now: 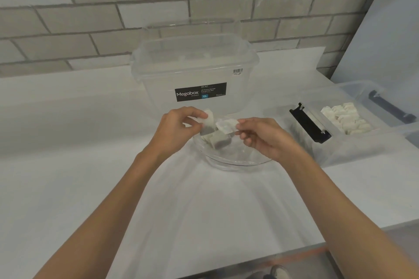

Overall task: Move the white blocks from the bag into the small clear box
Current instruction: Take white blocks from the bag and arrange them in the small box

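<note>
- Two hands are seen, held close together above one round clear dish (238, 163).
- One small bag (225, 126) is pinched between the two hands, just over the dish.
- The left end of the bag is pinched by the thumb and fingers of the left hand (181, 128).
- The right end is pinched by the curled fingers of the right hand (265, 139).
- A few white blocks (218, 139) are seen under the bag and look grey in the shade. About three can be made out, but the true count cannot be told.
- One small clear box (340, 150) is set on the right, near the dish, with its top open.
- A heap of white blocks (347, 118) is seen inside this small box. They are too many and too bunched to be counted.
- Two black clips are seen on the small box, one at the near end (310, 123) and one at the far end (392, 106).
- One big clear box (195, 68) is placed behind the hands, with its lid on.
- One black label (200, 92) is stuck on its front, and "Megabox" can be read on it.
- Everything is set on one white table (68, 165).
- A grey brick wall (68, 18) is seen behind the table.
</note>
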`<state>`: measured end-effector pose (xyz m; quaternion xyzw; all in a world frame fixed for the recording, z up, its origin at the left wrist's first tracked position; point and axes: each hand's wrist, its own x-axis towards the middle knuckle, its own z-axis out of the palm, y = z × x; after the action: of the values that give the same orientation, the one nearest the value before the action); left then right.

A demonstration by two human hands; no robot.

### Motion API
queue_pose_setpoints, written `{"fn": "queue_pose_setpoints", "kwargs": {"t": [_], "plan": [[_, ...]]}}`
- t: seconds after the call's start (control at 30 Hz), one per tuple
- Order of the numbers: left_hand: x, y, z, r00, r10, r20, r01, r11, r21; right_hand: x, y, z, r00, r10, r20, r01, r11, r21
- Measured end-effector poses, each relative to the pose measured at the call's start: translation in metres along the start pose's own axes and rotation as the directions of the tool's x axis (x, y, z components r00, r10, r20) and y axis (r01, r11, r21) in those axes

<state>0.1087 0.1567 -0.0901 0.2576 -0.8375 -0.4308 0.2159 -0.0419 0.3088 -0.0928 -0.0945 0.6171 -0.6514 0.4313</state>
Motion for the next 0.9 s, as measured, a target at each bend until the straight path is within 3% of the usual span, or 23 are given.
{"fn": "queue_pose_setpoints", "kwargs": {"t": [0.23, 0.33, 0.4, 0.5, 0.57, 0.63, 0.7, 0.8, 0.9], "plan": [[0.0, 0.017, 0.015, 0.987, 0.017, 0.16, 0.021, 0.971, -0.237, -0.007, -0.008, -0.003, 0.93, 0.245, 0.275, -0.333, 0.878, 0.344], [0.001, 0.023, 0.019, 0.987, 0.011, 0.159, 0.045, 0.937, -0.345, -0.008, -0.01, -0.002, 0.903, 0.271, 0.332, -0.389, 0.844, 0.369], [0.002, 0.025, 0.02, 0.989, -0.007, 0.146, 0.063, 0.921, -0.384, -0.011, -0.014, -0.002, 0.911, 0.268, 0.315, -0.364, 0.881, 0.304], [0.004, 0.027, 0.021, 0.989, -0.023, 0.145, 0.08, 0.914, -0.398, -0.018, -0.022, -0.005, 0.983, 0.132, 0.127, -0.116, 0.985, -0.127], [0.005, 0.029, 0.021, 0.989, -0.031, 0.142, 0.086, 0.913, -0.4, -0.022, -0.029, -0.008, 0.993, -0.12, 0.007, 0.111, 0.898, -0.427], [0.008, 0.032, 0.02, 0.991, -0.024, 0.135, 0.075, 0.919, -0.386, -0.025, -0.041, -0.01, 0.939, -0.344, 0.008, 0.297, 0.799, -0.522], [0.011, 0.04, 0.02, 0.991, -0.008, 0.131, 0.058, 0.923, -0.38, -0.029, -0.055, -0.01, 0.879, -0.464, 0.114, 0.435, 0.679, -0.592], [0.018, 0.056, 0.024, 0.99, 0.038, 0.139, 0.016, 0.929, -0.37, -0.031, -0.073, -0.013, 0.821, -0.509, 0.26, 0.531, 0.514, -0.673], [0.027, 0.077, 0.033, 0.987, 0.082, 0.137, -0.026, 0.929, -0.368, -0.035, -0.091, -0.026, 0.782, -0.557, 0.281, 0.565, 0.442, -0.696]]}}
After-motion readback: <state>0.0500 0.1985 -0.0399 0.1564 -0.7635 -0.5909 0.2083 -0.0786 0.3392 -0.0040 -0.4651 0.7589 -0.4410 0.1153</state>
